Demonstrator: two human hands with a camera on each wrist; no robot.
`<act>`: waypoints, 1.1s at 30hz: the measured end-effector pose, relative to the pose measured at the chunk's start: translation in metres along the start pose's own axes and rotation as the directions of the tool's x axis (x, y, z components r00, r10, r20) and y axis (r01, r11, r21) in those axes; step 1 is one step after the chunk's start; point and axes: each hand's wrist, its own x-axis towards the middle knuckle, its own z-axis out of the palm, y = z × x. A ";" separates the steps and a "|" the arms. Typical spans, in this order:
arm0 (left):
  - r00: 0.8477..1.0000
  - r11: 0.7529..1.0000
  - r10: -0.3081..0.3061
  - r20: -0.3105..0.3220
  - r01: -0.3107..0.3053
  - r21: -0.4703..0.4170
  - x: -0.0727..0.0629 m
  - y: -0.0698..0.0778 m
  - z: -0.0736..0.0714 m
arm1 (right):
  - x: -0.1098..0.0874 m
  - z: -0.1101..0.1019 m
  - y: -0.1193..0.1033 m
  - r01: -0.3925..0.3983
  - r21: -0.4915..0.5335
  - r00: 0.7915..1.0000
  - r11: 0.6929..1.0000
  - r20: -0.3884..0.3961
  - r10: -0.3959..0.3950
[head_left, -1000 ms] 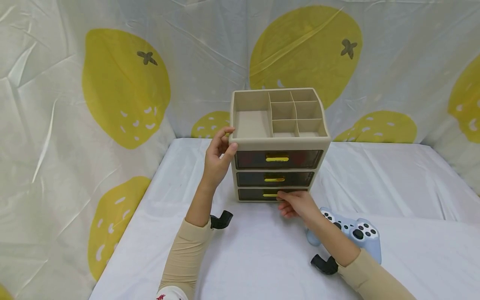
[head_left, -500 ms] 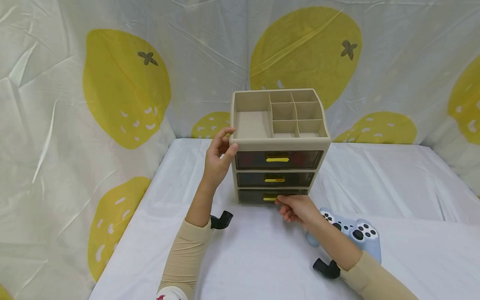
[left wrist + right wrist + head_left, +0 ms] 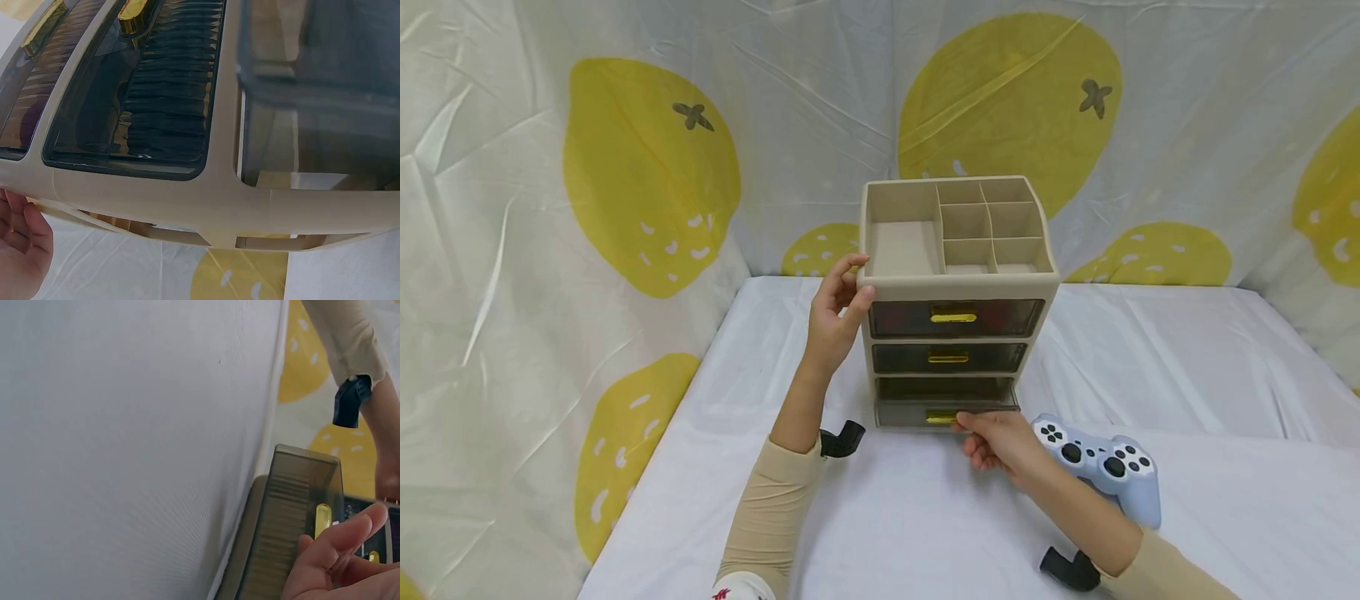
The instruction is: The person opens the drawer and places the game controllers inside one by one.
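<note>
Your left hand [image 3: 835, 321] grips the upper left edge of the beige drawer unit [image 3: 958, 288], upright on the bench [image 3: 917, 525]. Your right hand [image 3: 997, 439] pinches the gold handle [image 3: 940, 417] of its bottom drawer [image 3: 901, 414], partly out; blue controller [image 3: 1138, 483] nearby.

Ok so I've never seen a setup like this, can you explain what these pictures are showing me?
Sure. There's no machine here, just a person using two bare hands. The widest picture comes from a camera on the person's head, looking forward and down. The other two come from cameras worn on the left and right wrists. On the white cloth stands a beige organizer with three drawers, and a light blue game controller lies near the right forearm. The left hand holds the organizer's upper left front corner. The right hand pinches the gold handle of the bottom drawer, which is partly open.
</note>
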 end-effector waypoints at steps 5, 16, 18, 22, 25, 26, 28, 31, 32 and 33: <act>1.000 1.000 -0.004 0.001 0.004 -0.004 0.000 0.000 0.000 | -0.010 0.002 0.003 -0.002 0.003 1.000 1.000 0.003 0.002; 1.000 1.000 -0.010 0.003 0.010 -0.005 0.000 0.000 0.000 | -0.028 0.005 0.010 0.000 0.019 1.000 1.000 0.017 -0.001; 1.000 1.000 -0.009 0.002 0.009 -0.004 0.000 0.000 0.000 | -0.031 0.006 0.011 -0.004 0.020 1.000 1.000 0.014 0.004; 1.000 1.000 -0.013 -0.005 0.013 -0.003 0.000 0.000 0.000 | -0.035 0.007 0.012 -0.016 0.024 1.000 1.000 0.002 0.016; 1.000 1.000 -0.014 -0.004 0.014 -0.003 0.000 0.001 0.000 | -0.036 0.008 0.012 -0.017 0.032 1.000 0.999 -0.002 0.017; 1.000 1.000 -0.012 -0.002 0.012 -0.004 0.000 0.001 0.000 | -0.036 0.008 0.013 -0.016 0.037 1.000 0.999 0.001 0.015; 1.000 1.000 -0.008 0.001 0.008 -0.008 0.000 0.001 0.000 | -0.036 0.008 0.013 -0.017 0.043 1.000 0.999 0.002 0.017; 1.000 1.000 0.000 0.005 0.000 -0.013 -0.001 0.001 0.000 | -0.036 0.008 0.014 -0.020 0.052 1.000 0.998 0.007 0.019; 1.000 1.000 0.002 0.004 -0.002 -0.013 -0.001 0.001 0.000 | -0.036 0.008 0.014 -0.023 0.053 1.000 0.998 0.008 0.022; 1.000 1.000 0.003 0.004 -0.003 -0.012 -0.001 0.001 0.000 | -0.036 0.009 0.014 -0.026 0.053 1.000 0.998 0.007 0.026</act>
